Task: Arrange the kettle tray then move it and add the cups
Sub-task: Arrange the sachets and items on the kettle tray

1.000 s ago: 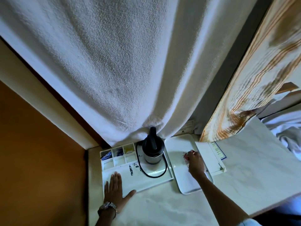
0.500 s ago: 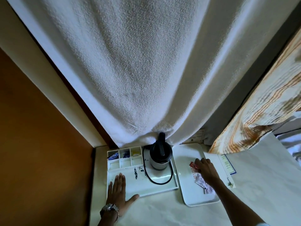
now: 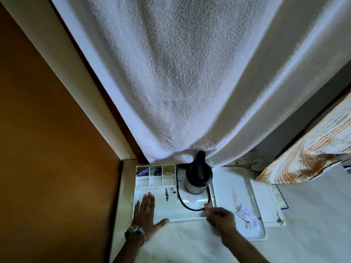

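Observation:
A white kettle tray [image 3: 190,211] lies in the counter's far left corner. On it stands a black-and-steel kettle [image 3: 198,177], its black cord [image 3: 188,205] looped across the tray. Small compartments [image 3: 155,174] at the tray's back left hold sachets. My left hand [image 3: 146,213] lies flat and spread on the tray's front left corner. My right hand [image 3: 220,218], blurred, is at the tray's front right corner beside the cord loop; its fingers look loosely apart and hold nothing I can see. No cups are in view.
A second white tray [image 3: 237,185] lies just right of the kettle tray, with a few sachets [image 3: 248,218] near its front. A paper card [image 3: 277,200] sits to its right. A white curtain [image 3: 190,82] hangs down onto the kettle. An orange wall [image 3: 47,130] closes the left side.
My right hand left the sachets on the right tray and moved left to the kettle tray's front right corner. My left hand stayed flat on the tray. The camera moved closer.

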Available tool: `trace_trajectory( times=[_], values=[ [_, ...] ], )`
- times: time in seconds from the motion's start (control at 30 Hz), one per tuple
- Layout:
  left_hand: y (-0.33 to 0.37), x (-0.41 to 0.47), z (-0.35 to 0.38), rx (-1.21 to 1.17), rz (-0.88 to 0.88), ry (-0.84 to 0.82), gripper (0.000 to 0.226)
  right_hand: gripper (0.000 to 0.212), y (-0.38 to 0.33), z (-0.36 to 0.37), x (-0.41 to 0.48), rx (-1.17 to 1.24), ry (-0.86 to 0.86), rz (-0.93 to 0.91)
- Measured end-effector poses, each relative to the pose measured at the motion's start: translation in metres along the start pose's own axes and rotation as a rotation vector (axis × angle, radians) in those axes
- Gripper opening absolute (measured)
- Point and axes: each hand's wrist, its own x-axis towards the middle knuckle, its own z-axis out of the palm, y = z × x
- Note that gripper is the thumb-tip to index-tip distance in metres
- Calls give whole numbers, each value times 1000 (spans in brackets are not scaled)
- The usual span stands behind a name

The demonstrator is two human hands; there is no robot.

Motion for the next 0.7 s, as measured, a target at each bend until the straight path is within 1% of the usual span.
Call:
trace_trajectory(
  times=[0.03,0.1,0.2,0.27,0.37,0.47,0.57,0.63,0.7],
  values=[
    [0,0,0,-5,3,7,113,12,3,16,-7,65,-91,41],
    [0,1,2,-24,6,21,112,14,-6,52,-17,173,-203,89],
    [-3,-1,5,-16,7,21,111,14,-33,110,-20,268,-302,91],
    [-2,-3,7,2,-6,34,112,24,-50,142,-21,287,-341,87],
    [2,-3,6,-2,-24,72,113,21,-63,175,-13,249,-289,128],
    [0,-1,2,29,-24,51,114,17,-69,191,-3,225,-225,144],
    [-1,-6,0,71,-61,56,110,27,-69,187,-5,196,-210,126],
    [-2,-6,-2,78,-63,19,108,30,-61,174,-8,22,-185,24],
    [-6,-1,-4,78,-48,29,110,27,-47,149,-12,-171,-191,-101]
  ],
)
